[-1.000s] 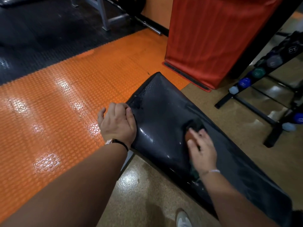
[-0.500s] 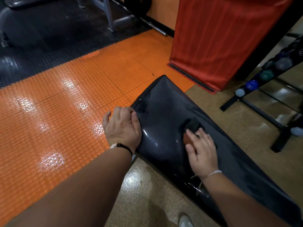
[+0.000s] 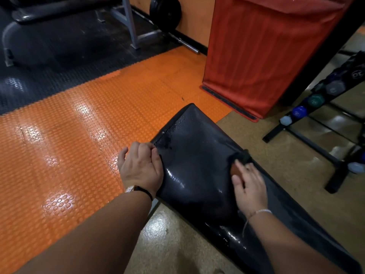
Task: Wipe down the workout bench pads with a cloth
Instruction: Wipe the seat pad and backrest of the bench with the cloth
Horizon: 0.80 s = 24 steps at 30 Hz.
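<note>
Dark cloth [image 3: 243, 156] partly hidden under blurred right hand [image 3: 249, 184] on bench pad [image 3: 197, 155].

Light is cast from overhead, and bright patches of glare are thrown back by the orange floor mat [image 3: 59, 155], the tan floor [image 3: 158, 226] and the glossy black pad [image 3: 197, 165], while the far black flooring [image 3: 59, 56] is seen dim. The right hand [image 3: 249, 186] is smeared by motion blur, and lines are bowed near the edges.

Glossy, wet-looking black vinyl bench pad [image 3: 197, 165]; shiny studded orange rubber floor mat [image 3: 69, 145]; red fabric cover [image 3: 266, 46].
</note>
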Each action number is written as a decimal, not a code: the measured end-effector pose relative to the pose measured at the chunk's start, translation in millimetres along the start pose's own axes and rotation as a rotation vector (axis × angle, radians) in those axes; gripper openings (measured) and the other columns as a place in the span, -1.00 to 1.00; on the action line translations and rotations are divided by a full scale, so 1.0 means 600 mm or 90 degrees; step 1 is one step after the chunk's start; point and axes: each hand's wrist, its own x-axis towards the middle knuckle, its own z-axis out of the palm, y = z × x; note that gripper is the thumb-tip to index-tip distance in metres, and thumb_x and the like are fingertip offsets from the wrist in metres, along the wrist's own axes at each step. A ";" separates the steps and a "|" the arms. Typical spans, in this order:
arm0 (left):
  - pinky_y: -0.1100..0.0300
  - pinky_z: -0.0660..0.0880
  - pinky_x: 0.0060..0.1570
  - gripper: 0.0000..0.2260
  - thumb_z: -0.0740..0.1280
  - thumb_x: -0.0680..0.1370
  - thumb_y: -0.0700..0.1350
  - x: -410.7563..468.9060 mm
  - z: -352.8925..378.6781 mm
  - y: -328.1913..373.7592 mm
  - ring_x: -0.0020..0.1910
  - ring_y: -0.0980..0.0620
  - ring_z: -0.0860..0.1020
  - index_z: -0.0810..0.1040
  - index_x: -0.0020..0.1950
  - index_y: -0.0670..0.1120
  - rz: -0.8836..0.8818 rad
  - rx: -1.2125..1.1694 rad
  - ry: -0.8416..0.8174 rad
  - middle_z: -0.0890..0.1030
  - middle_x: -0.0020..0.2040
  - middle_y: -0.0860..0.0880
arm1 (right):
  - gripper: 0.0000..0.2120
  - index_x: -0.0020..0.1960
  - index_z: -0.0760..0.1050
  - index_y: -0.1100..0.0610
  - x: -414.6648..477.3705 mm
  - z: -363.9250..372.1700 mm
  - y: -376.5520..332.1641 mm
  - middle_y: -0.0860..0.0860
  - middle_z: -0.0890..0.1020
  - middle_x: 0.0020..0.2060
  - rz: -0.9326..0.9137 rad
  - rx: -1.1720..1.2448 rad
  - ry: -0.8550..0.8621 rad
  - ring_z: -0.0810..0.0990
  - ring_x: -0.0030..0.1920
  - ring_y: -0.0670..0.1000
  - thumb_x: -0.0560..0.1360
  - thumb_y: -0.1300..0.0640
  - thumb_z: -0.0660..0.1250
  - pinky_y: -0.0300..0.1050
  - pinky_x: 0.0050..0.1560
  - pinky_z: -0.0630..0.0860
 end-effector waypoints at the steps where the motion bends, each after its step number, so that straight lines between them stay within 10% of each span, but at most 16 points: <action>1: 0.03 0.20 0.27 -0.76 0.07 0.56 -0.02 0.000 0.000 0.000 -0.19 -0.06 0.48 0.48 -0.12 -0.08 0.003 0.002 0.005 0.49 -0.21 -0.04 | -0.56 0.41 0.27 -0.09 0.024 -0.001 -0.001 0.08 0.41 0.36 0.094 0.000 0.010 0.24 0.42 0.06 0.53 -0.06 0.08 0.04 0.41 0.15; 4: 0.01 0.23 0.25 -0.76 0.08 0.55 -0.03 0.001 0.002 0.000 -0.21 -0.05 0.47 0.49 -0.14 -0.09 0.007 0.005 0.018 0.48 -0.22 -0.03 | -0.58 0.41 0.25 -0.14 0.086 0.006 -0.048 0.00 0.36 0.39 0.244 0.000 0.041 0.26 0.41 0.04 0.56 -0.03 0.08 0.11 0.39 0.17; 12: -0.02 0.28 0.22 -0.77 0.09 0.55 -0.03 0.000 0.007 -0.004 -0.20 0.03 0.41 0.49 -0.16 -0.08 0.012 0.010 0.025 0.49 -0.23 -0.01 | -0.56 0.29 0.45 -0.05 0.041 0.016 -0.055 0.09 0.58 0.18 -0.126 0.012 0.031 0.38 0.33 0.09 0.48 -0.11 0.04 0.09 0.34 0.20; 19: 0.00 0.28 0.21 -0.77 0.10 0.55 -0.04 -0.001 0.008 -0.004 -0.22 0.04 0.41 0.49 -0.16 -0.08 0.015 0.016 0.044 0.49 -0.25 0.00 | -0.61 0.38 0.31 -0.10 0.164 0.012 -0.107 -0.04 0.43 0.34 0.141 0.011 -0.007 0.32 0.35 0.08 0.56 -0.03 0.07 0.08 0.35 0.24; 24: 0.01 0.29 0.21 -0.76 0.10 0.55 -0.04 0.000 0.009 -0.004 -0.24 0.00 0.46 0.50 -0.17 -0.09 0.015 0.020 0.051 0.50 -0.25 0.00 | -0.53 0.36 0.37 -0.03 0.088 0.026 -0.099 0.10 0.52 0.24 -0.153 -0.007 -0.007 0.35 0.35 0.11 0.51 -0.07 -0.01 0.17 0.36 0.22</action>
